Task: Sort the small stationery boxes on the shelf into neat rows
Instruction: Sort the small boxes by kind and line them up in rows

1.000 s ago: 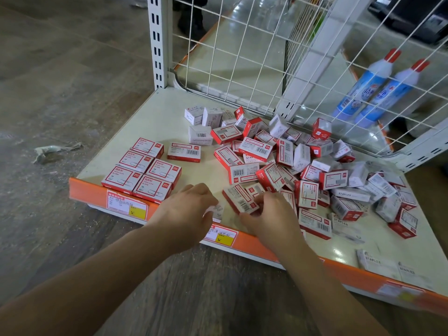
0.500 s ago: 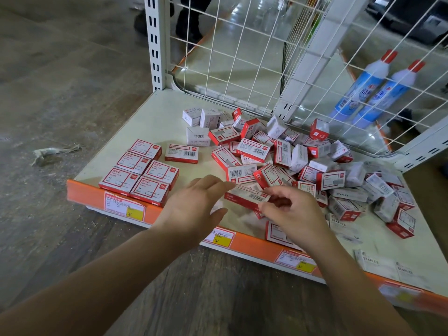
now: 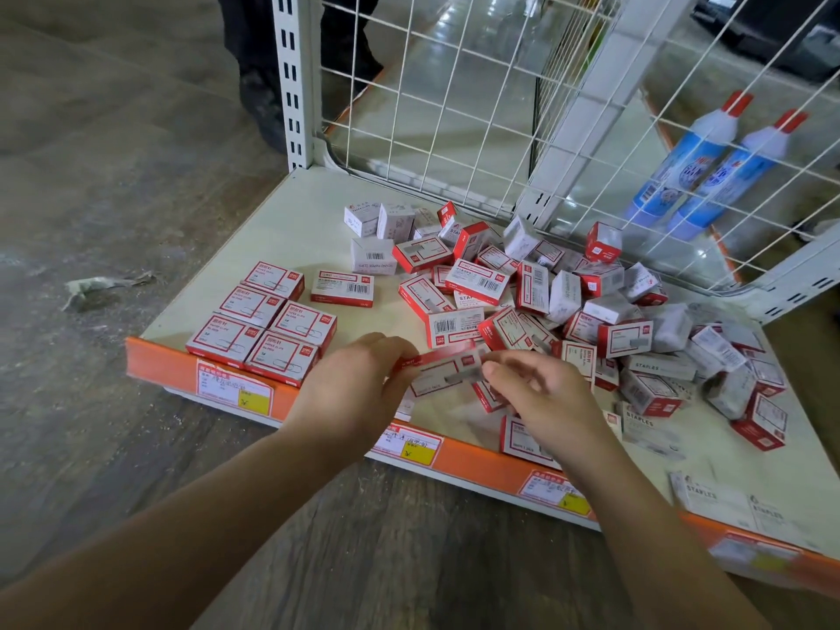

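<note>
Since the earlier frame the left hand [image 3: 359, 384] has closed in, so both hands now pinch one red box [image 3: 443, 368] just above the shelf [image 3: 282, 229] front edge; right hand [image 3: 541, 393] holds its right end. Step: carrying it from the loose pile [image 3: 568, 306] to the neat rows [image 3: 268, 320]. Next: set it flush beside them. Long axis runs left-right, label facing up.

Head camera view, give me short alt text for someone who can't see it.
Two hands, left hand and right hand, hold one red-and-white box between them over a shelf. Five boxes lie in neat rows at left; a jumbled pile lies at right.
</note>
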Motion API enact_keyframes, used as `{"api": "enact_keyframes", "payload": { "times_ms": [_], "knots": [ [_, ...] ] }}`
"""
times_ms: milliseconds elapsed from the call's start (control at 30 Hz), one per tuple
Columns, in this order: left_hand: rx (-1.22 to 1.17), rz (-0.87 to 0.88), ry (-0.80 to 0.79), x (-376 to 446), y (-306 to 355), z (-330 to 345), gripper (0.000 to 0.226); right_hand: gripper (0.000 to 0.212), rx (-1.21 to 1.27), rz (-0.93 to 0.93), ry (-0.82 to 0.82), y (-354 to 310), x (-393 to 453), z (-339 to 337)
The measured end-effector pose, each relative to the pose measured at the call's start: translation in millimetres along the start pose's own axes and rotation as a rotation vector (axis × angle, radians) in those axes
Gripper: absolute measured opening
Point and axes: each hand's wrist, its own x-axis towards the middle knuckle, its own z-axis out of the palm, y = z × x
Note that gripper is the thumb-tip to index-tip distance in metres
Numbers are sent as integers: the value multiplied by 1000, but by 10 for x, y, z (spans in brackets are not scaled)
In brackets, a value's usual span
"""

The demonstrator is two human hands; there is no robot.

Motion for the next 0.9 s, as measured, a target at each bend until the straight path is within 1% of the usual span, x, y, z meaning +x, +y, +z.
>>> {"api": "enact_keyframes", "payload": {
  "times_ms": [67,167,233,300,400,500,600,700,733,833,900],
  "knots": [
    [-78,-101,-20,32,7,6,25,20,-45,-5,2,21,17,21],
    [-171,-227,-121,60,1,23,23,31,-134,-35,19,38,26,47],
    [-215,-264,-158,68,-5,21,21,38,-212,-80,-4,42,26,51],
    [-240,-281,-192,78,-12,12,17,48,-291,-135,-68,39,12,56],
    [-237,-284,-235,95,-21,-4,14,55,-339,-209,-128,36,0,57],
    [-266,-292,-266,102,-9,-32,15,57,-345,-244,-138,28,5,43],
    [-287,-308,-310,106,5,-26,17,52,-374,-249,-121,9,2,25],
    [-341,-324,-275,108,12,-28,8,45,-385,-237,-110,-1,-6,13],
    [-370,-325,-253,107,15,-31,10,42,-376,-228,-101,0,-13,14],
    [-440,-329,-200,81,21,-30,29,38,-316,-206,-32,28,-26,33],
    [-445,-320,-155,54,9,-19,33,37,-292,-190,25,44,-31,38]
  ]
}}
